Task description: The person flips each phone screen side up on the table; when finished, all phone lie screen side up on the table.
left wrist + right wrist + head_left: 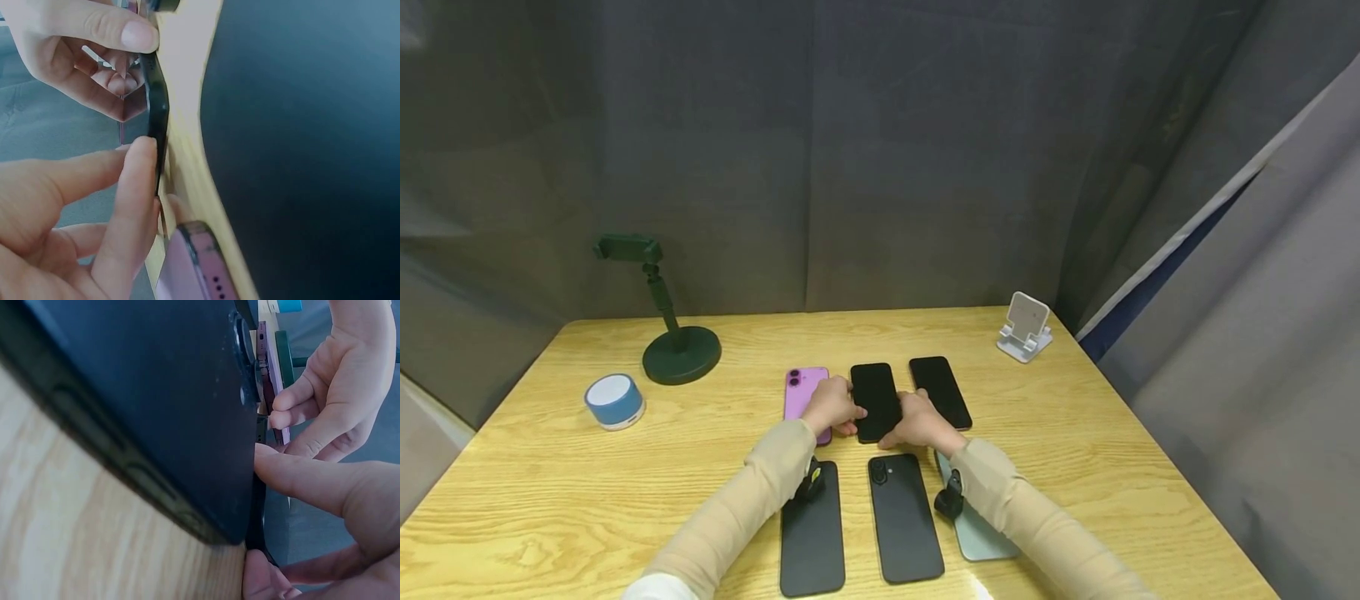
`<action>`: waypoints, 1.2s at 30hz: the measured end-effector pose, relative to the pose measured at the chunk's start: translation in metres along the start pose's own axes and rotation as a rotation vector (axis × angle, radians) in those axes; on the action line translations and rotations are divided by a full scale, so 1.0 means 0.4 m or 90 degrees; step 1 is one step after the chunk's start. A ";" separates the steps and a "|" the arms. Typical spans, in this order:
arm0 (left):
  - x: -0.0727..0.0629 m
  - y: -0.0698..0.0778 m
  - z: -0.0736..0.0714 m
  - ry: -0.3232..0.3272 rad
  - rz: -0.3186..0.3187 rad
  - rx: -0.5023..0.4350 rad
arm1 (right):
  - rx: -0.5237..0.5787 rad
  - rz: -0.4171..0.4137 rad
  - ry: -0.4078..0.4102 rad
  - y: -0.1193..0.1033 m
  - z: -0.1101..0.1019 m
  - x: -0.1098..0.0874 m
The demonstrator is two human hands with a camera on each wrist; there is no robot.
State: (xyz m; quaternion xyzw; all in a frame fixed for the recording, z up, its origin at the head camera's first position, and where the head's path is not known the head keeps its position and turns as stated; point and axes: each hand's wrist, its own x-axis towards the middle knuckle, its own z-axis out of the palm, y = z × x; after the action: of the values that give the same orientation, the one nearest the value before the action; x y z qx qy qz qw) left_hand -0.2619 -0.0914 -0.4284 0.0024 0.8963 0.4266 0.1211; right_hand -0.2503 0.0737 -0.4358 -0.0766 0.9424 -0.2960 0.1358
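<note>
Both hands are at a black phone (875,396), screen up, in the middle of the back row. My left hand (831,405) holds its left edge, with the thumb over the rim and the other fingers low beside it. Around the near right corner, my right hand (920,422) grips the phone with thumb and fingers; the right wrist view shows that thumb (294,472) on the edge. A purple phone (802,390), back up, lies partly under the left hand. Just beyond the right hand is another black phone (942,392).
A dark phone (815,537), a dark phone with a camera bump (907,521) and a pale green phone (985,537) lie in front, under or between the forearms. Farther off stand a green phone stand (681,354), a blue-and-white cylinder (615,402) and a white folding stand (1025,327).
</note>
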 end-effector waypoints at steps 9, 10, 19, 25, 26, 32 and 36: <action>-0.003 -0.008 -0.001 -0.002 0.019 -0.011 | -0.010 -0.004 0.002 -0.002 0.001 -0.002; -0.003 -0.010 -0.002 -0.002 0.020 -0.012 | -0.011 -0.008 0.002 -0.002 0.001 -0.002; -0.017 0.001 -0.049 0.009 0.035 -0.044 | -0.042 -0.011 -0.011 -0.017 -0.023 -0.009; -0.028 0.007 -0.100 0.034 0.056 -0.036 | -0.025 -0.017 -0.009 -0.050 -0.047 -0.021; -0.028 0.006 -0.108 0.041 0.061 -0.028 | -0.015 -0.024 -0.010 -0.058 -0.048 -0.023; -0.027 -0.006 -0.149 0.088 0.057 0.018 | 0.044 -0.076 -0.066 -0.097 -0.016 -0.017; -0.022 -0.027 -0.165 0.117 0.046 0.037 | 0.110 -0.093 -0.108 -0.115 0.020 -0.011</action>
State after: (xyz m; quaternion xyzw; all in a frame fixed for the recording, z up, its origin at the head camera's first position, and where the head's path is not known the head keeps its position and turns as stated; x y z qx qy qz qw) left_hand -0.2666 -0.1497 -0.3946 -0.0012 0.9151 0.4026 0.0228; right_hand -0.2406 0.0330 -0.4145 -0.1577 0.8905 -0.3774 0.1994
